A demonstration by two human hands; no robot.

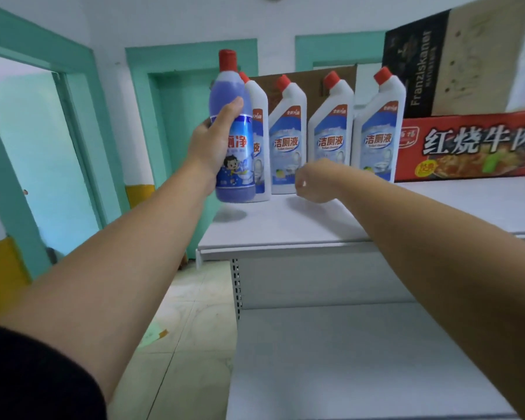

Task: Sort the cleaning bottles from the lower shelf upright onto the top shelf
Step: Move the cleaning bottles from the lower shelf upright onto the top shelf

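Blue bottle (234,122) sits upright in your left hand (208,145), fingers wrapped round its label, just above the top shelf (285,227) at its left end, ready to stand beside the white bottles (331,137). Your right hand (312,183) curls near them; whether it holds anything is hidden.

the white top shelf (315,225) is loaded with four white red-capped bottles (287,137), set upright in a row towards its rear left. a red printed carton (467,147) is placed just beside the rightmost bottle (378,131). a white lower shelf (346,359) is mounted below, beside a perforated upright (236,286).
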